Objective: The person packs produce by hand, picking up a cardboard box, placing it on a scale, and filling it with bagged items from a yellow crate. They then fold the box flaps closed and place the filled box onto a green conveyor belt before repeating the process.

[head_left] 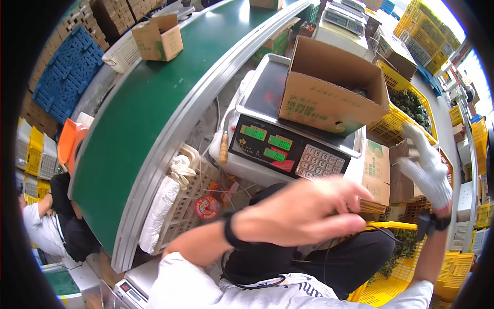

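Note:
My left hand [303,211], bare with a black wristband, reaches across in front of the scale, fingers apart and nothing in them; it is slightly blurred. On the right, my right hand [427,165] wears a white glove, its fingers spread beside a stack of folded cardboard [404,172]. The electronic scale [288,152] shows green lit readouts and a keypad. On its metal pan stands an open cardboard box [329,98] with green printing; its contents are mostly hidden in shadow. A wooden-handled tool [224,148] rests at the scale's left edge.
A curved green conveyor [139,113] runs along the left, carrying a small open box [158,41]. A white basket [190,185] stands between conveyor and scale. Yellow crates [432,110] with dark green produce are at right. Another person [51,221] sits at far left.

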`<action>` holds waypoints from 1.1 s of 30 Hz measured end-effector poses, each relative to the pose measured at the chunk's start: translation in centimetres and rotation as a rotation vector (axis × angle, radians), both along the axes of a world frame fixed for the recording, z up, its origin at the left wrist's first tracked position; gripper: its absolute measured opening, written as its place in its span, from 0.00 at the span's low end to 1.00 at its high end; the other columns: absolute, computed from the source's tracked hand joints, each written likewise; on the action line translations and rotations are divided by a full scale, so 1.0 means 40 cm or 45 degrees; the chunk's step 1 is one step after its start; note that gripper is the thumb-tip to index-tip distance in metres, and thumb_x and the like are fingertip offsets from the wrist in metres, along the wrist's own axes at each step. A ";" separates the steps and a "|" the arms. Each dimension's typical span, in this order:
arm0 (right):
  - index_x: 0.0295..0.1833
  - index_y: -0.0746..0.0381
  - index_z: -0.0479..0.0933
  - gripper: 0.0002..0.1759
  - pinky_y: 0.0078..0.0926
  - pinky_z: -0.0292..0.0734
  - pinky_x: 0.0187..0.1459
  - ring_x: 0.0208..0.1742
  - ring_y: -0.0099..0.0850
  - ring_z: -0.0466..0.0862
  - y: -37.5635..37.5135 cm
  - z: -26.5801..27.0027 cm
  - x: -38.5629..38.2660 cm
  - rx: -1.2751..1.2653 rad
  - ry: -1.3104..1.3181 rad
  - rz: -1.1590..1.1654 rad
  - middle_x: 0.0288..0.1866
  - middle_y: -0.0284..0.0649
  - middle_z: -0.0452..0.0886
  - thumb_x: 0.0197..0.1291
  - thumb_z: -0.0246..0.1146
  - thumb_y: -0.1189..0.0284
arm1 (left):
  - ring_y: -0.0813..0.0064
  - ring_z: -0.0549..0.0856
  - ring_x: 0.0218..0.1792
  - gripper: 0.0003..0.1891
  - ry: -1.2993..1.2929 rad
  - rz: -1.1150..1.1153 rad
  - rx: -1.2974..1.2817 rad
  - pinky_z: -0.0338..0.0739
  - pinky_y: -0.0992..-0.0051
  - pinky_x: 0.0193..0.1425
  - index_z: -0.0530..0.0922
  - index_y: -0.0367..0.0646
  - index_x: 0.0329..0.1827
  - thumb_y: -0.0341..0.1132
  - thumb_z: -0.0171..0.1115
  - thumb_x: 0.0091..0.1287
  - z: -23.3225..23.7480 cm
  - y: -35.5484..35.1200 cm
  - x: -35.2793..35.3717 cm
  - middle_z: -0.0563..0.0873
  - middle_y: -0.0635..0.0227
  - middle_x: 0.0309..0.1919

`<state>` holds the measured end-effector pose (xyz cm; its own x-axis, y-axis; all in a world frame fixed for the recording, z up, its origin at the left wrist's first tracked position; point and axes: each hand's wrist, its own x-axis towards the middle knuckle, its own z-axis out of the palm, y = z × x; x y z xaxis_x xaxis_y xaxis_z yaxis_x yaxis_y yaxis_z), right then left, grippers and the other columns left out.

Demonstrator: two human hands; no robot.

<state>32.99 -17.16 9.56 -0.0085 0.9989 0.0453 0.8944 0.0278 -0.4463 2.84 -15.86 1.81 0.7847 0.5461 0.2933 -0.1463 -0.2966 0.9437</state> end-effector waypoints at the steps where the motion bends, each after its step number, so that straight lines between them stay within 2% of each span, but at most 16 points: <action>1: 0.78 0.61 0.64 0.43 0.37 0.75 0.68 0.67 0.42 0.79 0.040 -0.039 -0.001 0.085 0.055 0.015 0.70 0.51 0.77 0.56 0.69 0.71 | 0.74 0.86 0.46 0.25 0.060 0.143 0.114 0.82 0.70 0.52 0.75 0.37 0.67 0.48 0.61 0.77 0.023 0.030 -0.055 0.87 0.60 0.47; 4: 0.80 0.61 0.61 0.48 0.39 0.70 0.73 0.74 0.45 0.74 0.145 -0.128 -0.046 0.341 0.213 0.080 0.74 0.53 0.72 0.53 0.72 0.70 | 0.76 0.84 0.51 0.28 0.019 0.614 0.121 0.81 0.71 0.58 0.76 0.40 0.68 0.51 0.64 0.74 0.021 0.179 -0.197 0.85 0.61 0.58; 5: 0.80 0.61 0.60 0.49 0.39 0.69 0.74 0.74 0.44 0.74 0.184 -0.165 -0.058 0.526 0.176 0.089 0.75 0.52 0.71 0.52 0.73 0.71 | 0.72 0.84 0.57 0.29 0.175 0.925 0.178 0.79 0.69 0.62 0.75 0.40 0.69 0.52 0.65 0.74 0.017 0.225 -0.220 0.83 0.59 0.62; 7: 0.81 0.61 0.59 0.51 0.39 0.69 0.74 0.74 0.43 0.73 0.226 -0.234 -0.089 0.732 0.143 0.095 0.75 0.52 0.71 0.51 0.74 0.71 | 0.64 0.82 0.63 0.34 0.268 1.102 0.606 0.81 0.64 0.60 0.73 0.41 0.72 0.54 0.68 0.71 -0.028 0.316 -0.234 0.81 0.56 0.63; 9: 0.81 0.62 0.59 0.52 0.39 0.67 0.75 0.74 0.42 0.74 0.253 -0.278 -0.121 0.829 0.648 0.022 0.74 0.51 0.71 0.49 0.75 0.72 | 0.62 0.76 0.72 0.39 0.108 1.021 0.570 0.75 0.61 0.69 0.69 0.44 0.76 0.56 0.70 0.69 -0.057 0.362 -0.193 0.77 0.57 0.70; 13: 0.81 0.62 0.57 0.53 0.39 0.69 0.75 0.73 0.40 0.74 0.262 -0.301 -0.148 0.740 1.005 -0.009 0.71 0.50 0.74 0.49 0.75 0.73 | 0.63 0.74 0.73 0.38 -0.161 0.966 0.547 0.71 0.61 0.73 0.69 0.46 0.76 0.49 0.74 0.67 -0.095 0.405 -0.086 0.74 0.61 0.74; 15: 0.78 0.63 0.65 0.49 0.39 0.67 0.76 0.74 0.41 0.74 0.277 -0.307 -0.133 0.775 1.017 0.016 0.71 0.48 0.76 0.48 0.75 0.73 | 0.65 0.75 0.73 0.39 -0.275 0.889 0.559 0.70 0.63 0.73 0.69 0.47 0.77 0.44 0.77 0.63 -0.111 0.421 -0.047 0.74 0.62 0.75; 17: 0.71 0.63 0.74 0.42 0.38 0.66 0.76 0.73 0.44 0.74 0.295 -0.298 -0.110 1.035 0.309 0.256 0.70 0.46 0.77 0.46 0.76 0.73 | 0.64 0.77 0.71 0.35 -0.407 0.900 0.468 0.71 0.64 0.73 0.75 0.46 0.72 0.40 0.78 0.62 -0.125 0.440 -0.021 0.77 0.62 0.72; 19: 0.65 0.61 0.81 0.36 0.39 0.66 0.75 0.72 0.47 0.74 0.283 -0.303 -0.112 0.959 0.370 0.152 0.68 0.45 0.80 0.44 0.78 0.72 | 0.62 0.80 0.67 0.27 -0.344 0.808 0.831 0.72 0.63 0.72 0.82 0.46 0.63 0.40 0.79 0.60 -0.130 0.476 -0.008 0.85 0.64 0.63; 20: 0.64 0.60 0.82 0.35 0.40 0.67 0.74 0.72 0.47 0.74 0.288 -0.303 -0.102 0.934 0.322 0.189 0.67 0.45 0.80 0.44 0.78 0.71 | 0.62 0.83 0.62 0.18 -0.225 0.841 0.894 0.74 0.62 0.68 0.89 0.44 0.50 0.42 0.79 0.59 -0.119 0.457 0.011 0.91 0.66 0.49; 24: 0.56 0.60 0.85 0.28 0.42 0.73 0.68 0.67 0.48 0.76 0.308 -0.268 -0.073 0.891 0.131 0.312 0.60 0.44 0.83 0.45 0.79 0.67 | 0.62 0.85 0.55 0.17 -0.007 0.806 1.012 0.75 0.63 0.61 0.91 0.42 0.37 0.48 0.80 0.57 -0.126 0.485 -0.005 0.91 0.66 0.37; 27: 0.51 0.60 0.84 0.25 0.41 0.76 0.62 0.61 0.47 0.78 0.305 -0.220 -0.063 0.842 0.084 0.363 0.53 0.42 0.83 0.46 0.80 0.65 | 0.61 0.85 0.54 0.19 0.274 0.744 0.968 0.75 0.64 0.61 0.91 0.41 0.38 0.48 0.80 0.57 -0.092 0.489 -0.035 0.90 0.66 0.36; 29: 0.52 0.60 0.82 0.27 0.40 0.77 0.61 0.61 0.46 0.77 0.319 -0.190 -0.052 0.586 0.077 0.464 0.52 0.41 0.84 0.45 0.81 0.66 | 0.62 0.85 0.53 0.20 0.292 0.713 1.020 0.76 0.64 0.60 0.91 0.40 0.42 0.50 0.77 0.62 -0.097 0.491 -0.042 0.90 0.62 0.38; 30: 0.53 0.60 0.81 0.23 0.40 0.75 0.63 0.60 0.47 0.78 0.320 -0.181 -0.041 0.596 -0.023 0.553 0.52 0.44 0.83 0.58 0.74 0.58 | 0.63 0.86 0.52 0.21 0.160 0.709 0.917 0.76 0.65 0.61 0.90 0.40 0.43 0.52 0.72 0.66 -0.104 0.489 -0.039 0.90 0.60 0.41; 31: 0.53 0.60 0.81 0.23 0.40 0.75 0.63 0.60 0.47 0.78 0.326 -0.187 -0.026 0.625 -0.033 0.547 0.52 0.44 0.83 0.58 0.74 0.58 | 0.64 0.86 0.52 0.23 0.026 0.698 0.814 0.76 0.65 0.61 0.90 0.39 0.44 0.54 0.67 0.70 -0.109 0.490 -0.036 0.89 0.59 0.44; 33: 0.54 0.62 0.81 0.25 0.38 0.73 0.66 0.60 0.45 0.79 0.345 -0.227 0.004 0.624 0.266 0.591 0.54 0.45 0.83 0.73 0.58 0.49 | 0.69 0.82 0.59 0.29 -0.111 0.650 -0.008 0.73 0.64 0.67 0.86 0.45 0.56 0.60 0.49 0.80 -0.076 0.467 -0.051 0.87 0.65 0.55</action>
<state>33.13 -3.36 0.49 -0.3712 0.7583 0.5359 0.6385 0.6275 -0.4456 0.80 2.82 -1.24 0.3902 0.8551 0.3413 -0.0627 -0.3452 0.9364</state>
